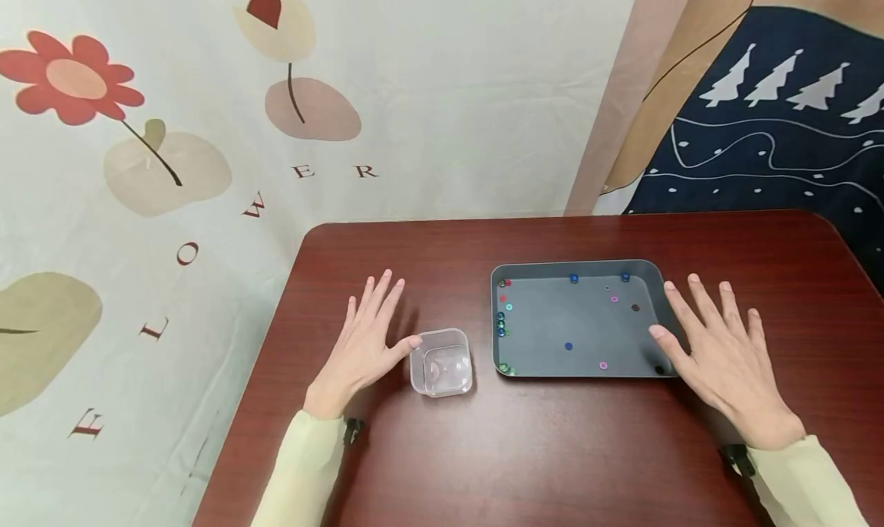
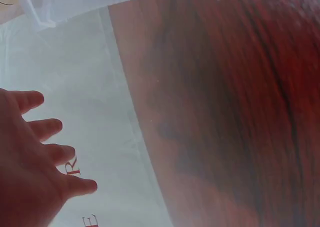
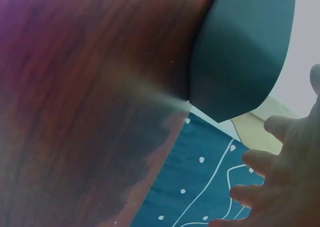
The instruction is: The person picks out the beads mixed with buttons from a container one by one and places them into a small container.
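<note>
My left hand (image 1: 364, 343) hovers with spread, straight fingers just left of a clear plastic container (image 1: 442, 362); its thumb overlaps the container's rim in the head view, and I cannot tell whether they touch. My right hand (image 1: 725, 358) is spread above the right end of a grey tray (image 1: 535, 324) and holds nothing. Small beads and rings lie in the tray: blue beads (image 1: 574, 279) near the far wall, a pink ring (image 1: 604, 366) near the front, several green and red pieces along the left wall. The left wrist view shows the spread left hand (image 2: 30, 157); the right wrist view, the right hand (image 3: 290, 172).
Both items stand on a reddish-brown wooden table (image 1: 518, 458) with rounded far corners. Behind it hangs a pale cloth (image 1: 449, 90) printed with flowers and letters. A dark blue cloth (image 1: 773, 143) with white trees hangs at the far right.
</note>
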Demonstrator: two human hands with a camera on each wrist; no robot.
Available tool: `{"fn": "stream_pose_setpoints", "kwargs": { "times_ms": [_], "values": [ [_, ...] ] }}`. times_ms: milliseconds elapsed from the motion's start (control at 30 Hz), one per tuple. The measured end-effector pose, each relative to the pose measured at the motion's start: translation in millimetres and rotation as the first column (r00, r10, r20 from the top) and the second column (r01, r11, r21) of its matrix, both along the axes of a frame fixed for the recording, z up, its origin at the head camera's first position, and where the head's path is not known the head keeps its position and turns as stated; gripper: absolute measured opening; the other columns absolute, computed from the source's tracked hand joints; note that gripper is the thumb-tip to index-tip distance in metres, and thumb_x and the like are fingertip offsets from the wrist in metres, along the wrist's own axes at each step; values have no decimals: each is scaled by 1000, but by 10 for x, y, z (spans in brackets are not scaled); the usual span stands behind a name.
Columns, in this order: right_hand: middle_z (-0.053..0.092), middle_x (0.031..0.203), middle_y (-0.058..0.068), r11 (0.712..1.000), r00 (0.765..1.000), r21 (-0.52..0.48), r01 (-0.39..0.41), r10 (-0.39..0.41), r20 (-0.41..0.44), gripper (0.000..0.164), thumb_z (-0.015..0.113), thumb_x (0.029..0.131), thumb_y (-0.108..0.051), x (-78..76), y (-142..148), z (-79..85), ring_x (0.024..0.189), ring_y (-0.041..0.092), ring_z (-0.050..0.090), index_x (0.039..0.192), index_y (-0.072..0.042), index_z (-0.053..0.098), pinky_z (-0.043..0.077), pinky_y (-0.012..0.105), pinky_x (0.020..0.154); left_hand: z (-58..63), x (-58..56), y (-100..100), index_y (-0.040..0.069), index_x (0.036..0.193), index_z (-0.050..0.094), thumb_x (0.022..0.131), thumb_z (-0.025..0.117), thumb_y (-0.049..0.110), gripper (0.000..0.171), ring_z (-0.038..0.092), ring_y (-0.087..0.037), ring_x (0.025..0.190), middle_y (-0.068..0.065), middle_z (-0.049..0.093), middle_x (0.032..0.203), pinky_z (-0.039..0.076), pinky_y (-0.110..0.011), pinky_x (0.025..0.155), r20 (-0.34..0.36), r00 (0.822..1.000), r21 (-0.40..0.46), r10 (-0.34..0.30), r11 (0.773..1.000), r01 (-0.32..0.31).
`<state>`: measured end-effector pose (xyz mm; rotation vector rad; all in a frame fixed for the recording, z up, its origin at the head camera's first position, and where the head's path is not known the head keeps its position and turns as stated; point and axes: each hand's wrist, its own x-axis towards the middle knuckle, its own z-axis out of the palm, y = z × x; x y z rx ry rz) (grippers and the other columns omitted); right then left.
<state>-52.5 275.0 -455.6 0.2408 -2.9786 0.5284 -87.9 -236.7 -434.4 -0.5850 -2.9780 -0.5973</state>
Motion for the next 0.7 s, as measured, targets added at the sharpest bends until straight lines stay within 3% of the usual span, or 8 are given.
{"fn": "stream_pose_setpoints", "kwargs": {
  "times_ms": [200,367,500,700],
  "values": [
    [11,171,21,1000,1000,0,-8,8,1,79,53,103,-51,6,-45,36,154,50,-2,166,-17,21,-6,75,116,56,94,63,14,167,19,89,69,61,103,7,-32,159,-6,13,173,11,-64,123,-23,995,80,-95,992,97],
    [12,171,20,1000,999,-12,-26,26,-19,78,54,103,-49,7,-94,68,154,51,0,166,-15,23,-3,75,116,45,195,148,13,167,17,87,56,82,113,7,-31,159,-3,12,173,16,-62,123,-9,982,119,-189,975,189],
    [14,170,20,999,998,-18,-45,45,-34,77,52,104,-50,13,-151,89,154,50,1,165,-14,24,-2,75,117,36,274,205,16,167,15,83,50,88,116,7,-28,159,0,10,174,18,-61,123,20,972,145,-233,963,227],
    [15,170,19,997,997,-34,-75,73,-36,76,53,104,-49,39,-246,109,155,47,0,165,-15,24,-2,74,118,-14,336,239,16,167,16,81,73,72,118,13,-34,158,-6,15,173,18,-58,124,59,965,134,-256,960,246]
  ]
}}
